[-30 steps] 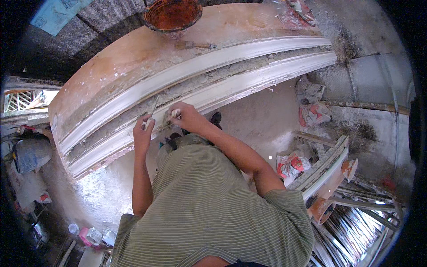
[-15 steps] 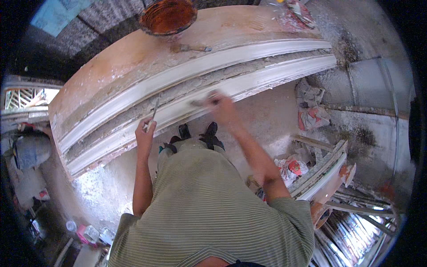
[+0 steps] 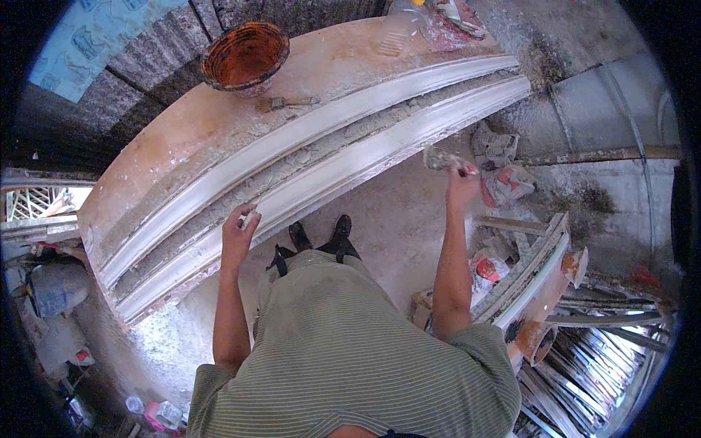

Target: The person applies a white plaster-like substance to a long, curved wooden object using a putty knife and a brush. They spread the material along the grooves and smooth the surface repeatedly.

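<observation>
At centre frame the left hand point(image 3: 239, 228) has its fingers closed on a small pale tool point(image 3: 250, 217), mostly hidden, against the white curved moulding point(image 3: 350, 157) on the bench point(image 3: 219, 117). At right the right hand point(image 3: 461, 184) grips a plaster-caked scraper point(image 3: 440, 158), its blade blurred. An orange bowl point(image 3: 244, 56) sits upper left.

A long curved white plaster moulding point(image 3: 328, 157) is laid on the bench, running from near left to far right. A plaster-caked scraper point(image 3: 442, 160) (its blade grey) is held just off the moulding's near edge.
</observation>
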Tool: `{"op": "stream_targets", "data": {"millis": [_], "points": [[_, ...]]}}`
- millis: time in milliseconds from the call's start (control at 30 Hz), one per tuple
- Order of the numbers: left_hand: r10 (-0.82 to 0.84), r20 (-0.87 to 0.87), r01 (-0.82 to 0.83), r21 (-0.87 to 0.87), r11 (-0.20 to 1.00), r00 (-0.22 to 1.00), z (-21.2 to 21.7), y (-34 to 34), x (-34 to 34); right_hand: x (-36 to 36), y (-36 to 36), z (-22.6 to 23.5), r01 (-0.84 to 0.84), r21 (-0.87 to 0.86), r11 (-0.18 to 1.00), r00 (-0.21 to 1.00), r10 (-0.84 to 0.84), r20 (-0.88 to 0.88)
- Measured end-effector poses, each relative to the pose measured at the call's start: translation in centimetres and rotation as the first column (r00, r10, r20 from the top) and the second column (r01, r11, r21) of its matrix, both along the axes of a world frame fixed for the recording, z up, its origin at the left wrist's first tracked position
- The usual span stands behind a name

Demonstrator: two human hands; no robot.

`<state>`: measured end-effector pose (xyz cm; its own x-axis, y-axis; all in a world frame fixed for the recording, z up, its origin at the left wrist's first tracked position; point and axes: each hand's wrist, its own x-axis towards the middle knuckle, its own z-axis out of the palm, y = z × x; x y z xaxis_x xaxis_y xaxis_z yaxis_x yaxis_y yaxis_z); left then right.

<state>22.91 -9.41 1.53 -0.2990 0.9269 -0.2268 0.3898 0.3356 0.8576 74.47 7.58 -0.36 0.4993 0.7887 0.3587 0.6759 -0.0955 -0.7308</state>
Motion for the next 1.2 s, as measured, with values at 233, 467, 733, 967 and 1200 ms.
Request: {"op": "stream_targets", "data": {"millis": [233, 467, 733, 967, 1200], "points": [[-0.099, 0.006, 0.099, 0.027, 0.995, 0.995, -0.2, 4.2, -0.8, -2.1, -8.0, -3.3, 0.206, -0.127, 0.970, 0.693, -0.236, -0.681], [-0.182, 0.065, 0.179, 0.045, 0.983, 0.981, -3.5, 8.1, 0.4, -5.0, -9.9, -1.6, 0.043, -0.140, 0.989, 0.825, -0.114, -0.553], [-0.209, 0.035, 0.207, 0.048, 0.977, 0.977, -3.1, 9.8, 2.7, -6.5, -6.6, 1.8, 0.034, -0.196, 0.980, 0.811, -0.142, -0.567], [-0.015, 0.124, 0.009, 0.050, 0.999, 0.992, -3.0, 11.4, 3.0, -20.3, 4.1, 0.9, -0.742, 0.126, 0.659, 0.588, 0.730, -0.349], [0.256, 0.007, -0.255, -0.041, 0.966, 0.967, -1.0, 13.6, 6.7, -24.2, 17.8, 0.3, -0.712, -0.376, 0.593, 0.697, 0.662, -0.276]]}}
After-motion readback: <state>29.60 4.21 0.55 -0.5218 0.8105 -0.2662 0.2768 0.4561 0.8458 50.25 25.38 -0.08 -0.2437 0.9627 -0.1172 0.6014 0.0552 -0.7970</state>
